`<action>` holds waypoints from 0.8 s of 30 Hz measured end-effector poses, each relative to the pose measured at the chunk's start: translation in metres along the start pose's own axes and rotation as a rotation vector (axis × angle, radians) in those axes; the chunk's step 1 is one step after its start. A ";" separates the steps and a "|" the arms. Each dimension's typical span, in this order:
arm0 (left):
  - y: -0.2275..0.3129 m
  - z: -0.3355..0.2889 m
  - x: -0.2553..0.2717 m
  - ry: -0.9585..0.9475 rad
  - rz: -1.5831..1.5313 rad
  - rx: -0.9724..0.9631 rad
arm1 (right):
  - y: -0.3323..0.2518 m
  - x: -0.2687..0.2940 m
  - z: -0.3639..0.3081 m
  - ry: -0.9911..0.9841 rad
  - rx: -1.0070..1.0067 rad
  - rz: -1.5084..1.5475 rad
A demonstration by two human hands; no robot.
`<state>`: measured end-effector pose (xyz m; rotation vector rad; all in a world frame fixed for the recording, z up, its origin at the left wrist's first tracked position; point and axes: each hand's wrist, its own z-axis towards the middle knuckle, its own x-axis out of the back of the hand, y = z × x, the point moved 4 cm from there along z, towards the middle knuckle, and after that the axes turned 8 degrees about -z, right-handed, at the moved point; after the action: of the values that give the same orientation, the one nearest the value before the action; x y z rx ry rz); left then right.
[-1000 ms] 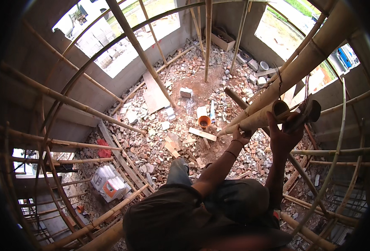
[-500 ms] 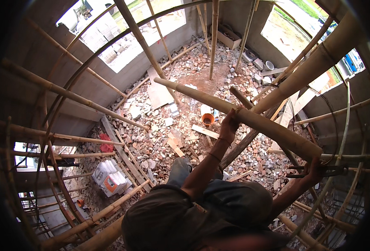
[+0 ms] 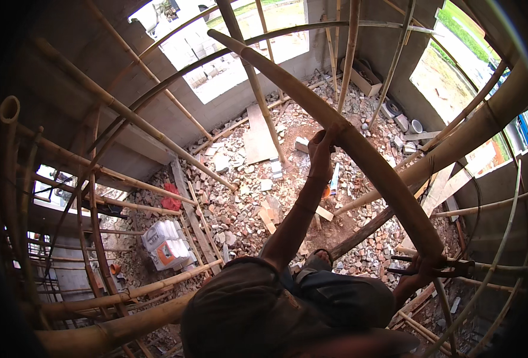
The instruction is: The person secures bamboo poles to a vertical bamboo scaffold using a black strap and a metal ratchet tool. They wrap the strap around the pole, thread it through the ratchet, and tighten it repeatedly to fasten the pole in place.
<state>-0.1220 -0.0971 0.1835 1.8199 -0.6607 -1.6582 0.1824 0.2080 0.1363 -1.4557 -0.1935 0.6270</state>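
Note:
A thick bamboo pole (image 3: 374, 164) slants across in front of me, its thinner end raised toward the window wall. My left hand (image 3: 322, 148) is closed round the underside of the pole near its middle, arm stretched forward. At the pole's thick near end my right hand (image 3: 423, 268) grips low on the right. That same hand also has dark-handled pincers (image 3: 402, 266), with two handles poking out to the left of the fingers. Some of the right fingers are hidden behind the pole. Beneath the pole, another stout bamboo beam (image 3: 443, 164) crosses toward the upper right.
Upright and slanting bamboo poles (image 3: 253, 89) stand all around. Broken brick rubble (image 3: 216, 206) covers the floor below. White bags (image 3: 167, 244) lie at the lower left, and a board (image 3: 259, 134) rests on the rubble. A log (image 3: 362, 232) slopes below my arms.
The pole's far end has swung up and forward, and my left hand has risen with it. My right hand has moved slightly lower and left in view. The whole view has shifted.

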 end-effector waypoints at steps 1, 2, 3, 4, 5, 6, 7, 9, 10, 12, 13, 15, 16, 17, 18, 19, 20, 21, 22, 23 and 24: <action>0.007 0.007 0.003 0.011 0.079 -0.031 | 0.008 0.000 -0.003 -0.011 -0.013 -0.005; 0.011 0.011 0.006 0.008 0.060 -0.028 | 0.017 0.004 -0.007 0.070 -0.087 -0.096; 0.012 0.015 0.009 0.023 0.064 -0.003 | 0.022 0.004 -0.009 0.046 -0.057 -0.158; 0.014 0.018 0.011 0.021 0.078 -0.004 | 0.026 0.005 -0.011 0.063 -0.054 -0.208; 0.015 0.020 0.013 0.018 0.099 -0.003 | 0.025 0.005 -0.011 0.060 0.028 -0.250; 0.015 0.020 0.014 0.039 0.133 0.009 | 0.023 0.004 -0.012 0.061 0.110 -0.292; 0.013 0.021 0.013 0.022 0.118 0.013 | 0.024 0.004 -0.008 0.057 0.062 -0.244; 0.008 0.021 0.012 0.035 0.113 0.054 | 0.021 0.003 -0.001 0.107 -0.071 -0.151; 0.008 0.020 0.009 -0.016 0.168 -0.040 | 0.014 -0.001 0.003 0.056 -0.027 -0.165; 0.000 0.021 0.008 0.000 0.126 0.005 | 0.005 -0.007 0.012 0.000 -0.045 -0.107; -0.004 0.021 0.008 0.010 0.101 0.024 | 0.002 -0.011 0.017 -0.005 -0.072 -0.052; -0.008 0.023 0.008 -0.013 0.060 0.000 | -0.002 -0.023 0.024 -0.173 -0.056 0.005; -0.012 0.024 0.008 -0.013 -0.006 0.033 | 0.000 -0.026 0.028 -0.159 -0.114 0.003; -0.015 0.026 0.006 -0.040 -0.078 0.066 | 0.003 -0.030 0.033 -0.134 -0.169 0.057; -0.017 0.027 0.004 -0.043 -0.111 0.058 | 0.004 -0.031 0.037 -0.081 -0.169 0.019; -0.018 0.029 0.001 -0.045 -0.141 0.089 | 0.005 -0.035 0.042 -0.023 -0.166 0.040; -0.018 0.031 -0.006 -0.089 -0.133 0.048 | 0.008 -0.041 0.048 0.027 -0.195 0.081; -0.019 0.034 -0.011 -0.053 -0.077 0.062 | 0.003 -0.048 0.059 0.010 -0.162 0.063; -0.016 0.038 -0.019 -0.079 -0.136 0.028 | -0.001 -0.056 0.072 0.012 -0.188 0.070; -0.018 0.042 -0.030 -0.072 -0.171 0.016 | -0.009 -0.067 0.092 -0.039 -0.209 0.016; -0.018 0.049 -0.042 -0.037 -0.153 -0.021 | -0.020 -0.080 0.109 -0.110 -0.131 0.020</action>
<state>-0.1750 -0.0596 0.1976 1.8683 -0.5288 -1.7945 0.0682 0.2618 0.1895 -1.5518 -0.3112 0.7219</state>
